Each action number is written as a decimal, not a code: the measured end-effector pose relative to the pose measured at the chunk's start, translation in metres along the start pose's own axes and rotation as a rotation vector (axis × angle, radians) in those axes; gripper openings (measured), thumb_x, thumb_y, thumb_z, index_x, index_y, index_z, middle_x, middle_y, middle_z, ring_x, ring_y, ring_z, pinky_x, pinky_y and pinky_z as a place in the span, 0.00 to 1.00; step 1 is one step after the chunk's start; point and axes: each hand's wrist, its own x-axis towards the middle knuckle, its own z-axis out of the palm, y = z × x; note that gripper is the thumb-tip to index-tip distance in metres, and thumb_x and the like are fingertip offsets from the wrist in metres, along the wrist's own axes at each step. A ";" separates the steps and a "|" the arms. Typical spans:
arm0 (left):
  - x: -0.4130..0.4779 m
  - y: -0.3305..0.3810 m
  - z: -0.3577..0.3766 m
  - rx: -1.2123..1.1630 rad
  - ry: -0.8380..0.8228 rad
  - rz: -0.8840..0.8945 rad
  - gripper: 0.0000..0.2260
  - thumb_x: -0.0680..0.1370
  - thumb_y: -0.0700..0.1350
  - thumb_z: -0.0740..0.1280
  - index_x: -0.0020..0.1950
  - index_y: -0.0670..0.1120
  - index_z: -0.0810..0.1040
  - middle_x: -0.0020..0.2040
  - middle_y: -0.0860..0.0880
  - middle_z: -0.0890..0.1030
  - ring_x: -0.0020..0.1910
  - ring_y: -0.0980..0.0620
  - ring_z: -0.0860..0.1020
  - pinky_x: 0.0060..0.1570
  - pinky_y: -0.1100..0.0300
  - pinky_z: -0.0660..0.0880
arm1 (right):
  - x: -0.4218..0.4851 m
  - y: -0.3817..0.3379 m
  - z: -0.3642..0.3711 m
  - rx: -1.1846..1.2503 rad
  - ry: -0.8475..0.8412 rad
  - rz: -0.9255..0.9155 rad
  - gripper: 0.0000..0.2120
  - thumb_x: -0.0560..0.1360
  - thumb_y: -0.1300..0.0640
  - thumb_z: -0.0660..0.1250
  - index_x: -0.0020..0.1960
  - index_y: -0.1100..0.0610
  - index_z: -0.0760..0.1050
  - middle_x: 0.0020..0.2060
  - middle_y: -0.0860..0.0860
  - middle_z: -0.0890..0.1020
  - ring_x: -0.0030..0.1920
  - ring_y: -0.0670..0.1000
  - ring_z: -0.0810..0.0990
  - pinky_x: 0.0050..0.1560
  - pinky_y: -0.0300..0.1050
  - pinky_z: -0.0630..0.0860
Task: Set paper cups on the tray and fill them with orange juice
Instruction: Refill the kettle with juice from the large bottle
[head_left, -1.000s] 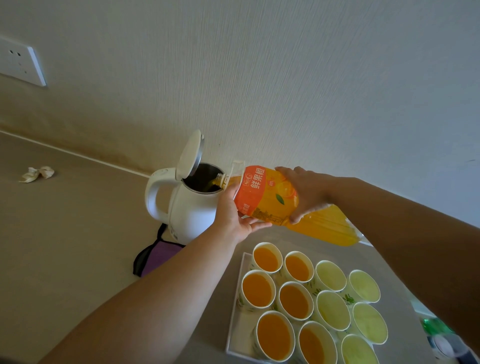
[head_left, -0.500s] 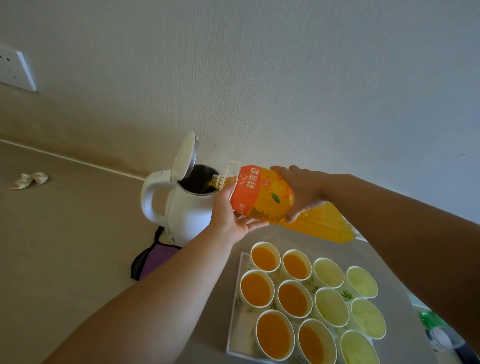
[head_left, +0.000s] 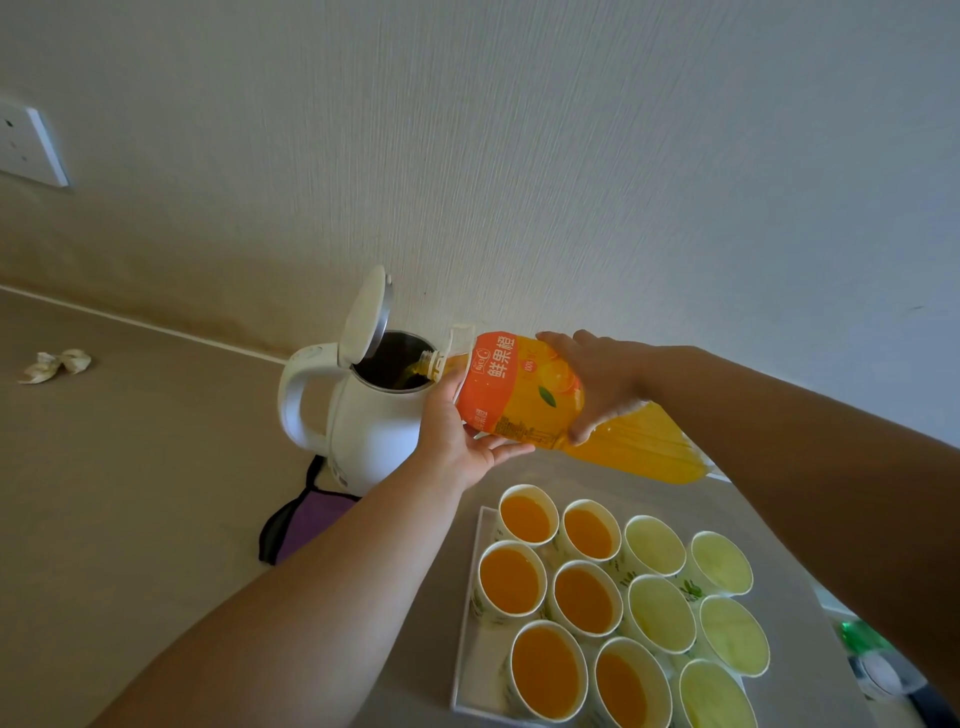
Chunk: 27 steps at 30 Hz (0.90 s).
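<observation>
Tipped the bottle (head_left: 524, 397) almost level, neck set over the mouth of the open kettle (head_left: 363, 421), lid flipped up. Sent a thin run of juice down into the dark inside. Clamped the right hand (head_left: 597, 384) over the top of the bottle's body, fingers wrapped down the far side, thumb underneath. Cupped the left hand (head_left: 457, 431) beneath the label end, thumb up the near side, fingers under the load — both closed on the bottle, neither free.

Left the tray (head_left: 470, 675) on the table (head_left: 587, 480) just below, near the kettle but apart from it, with 11 cups (head_left: 511, 579) in view: 6 on the left holding orange juice close to the rim, 5 on the right showing only pale yellow-green inside. Could not tell whether empty or holding something lighter. Seemed a detour from the cups, going by the task as given.

Risked most, by the look of it, a splash — from a raised base and a glug through the narrow neck, over the kettle's rim and down its side. Risked too a drip on any swing back across the tray, and a knock from a low forearm against the full cups, light and brim-high. Risked short measure for the 5 pale cups with much more poured away.
</observation>
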 end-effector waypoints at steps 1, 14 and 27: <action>0.000 0.000 0.000 -0.001 -0.002 0.001 0.24 0.76 0.60 0.65 0.66 0.47 0.70 0.61 0.38 0.75 0.61 0.33 0.74 0.53 0.32 0.72 | 0.000 0.000 0.000 -0.001 -0.001 -0.001 0.62 0.59 0.40 0.79 0.77 0.47 0.38 0.70 0.55 0.62 0.67 0.58 0.67 0.62 0.54 0.71; 0.000 0.001 -0.002 0.003 -0.008 -0.004 0.23 0.76 0.60 0.65 0.65 0.47 0.72 0.61 0.38 0.76 0.59 0.32 0.75 0.48 0.33 0.74 | 0.002 -0.001 0.000 -0.010 -0.012 0.013 0.63 0.58 0.39 0.79 0.76 0.46 0.38 0.69 0.55 0.63 0.67 0.59 0.68 0.61 0.56 0.73; -0.004 0.002 0.000 -0.015 -0.003 -0.014 0.22 0.77 0.60 0.63 0.64 0.46 0.72 0.61 0.37 0.76 0.60 0.32 0.74 0.48 0.33 0.73 | 0.000 -0.001 -0.002 -0.004 -0.012 0.010 0.63 0.59 0.40 0.79 0.77 0.47 0.38 0.69 0.55 0.63 0.67 0.59 0.68 0.61 0.55 0.73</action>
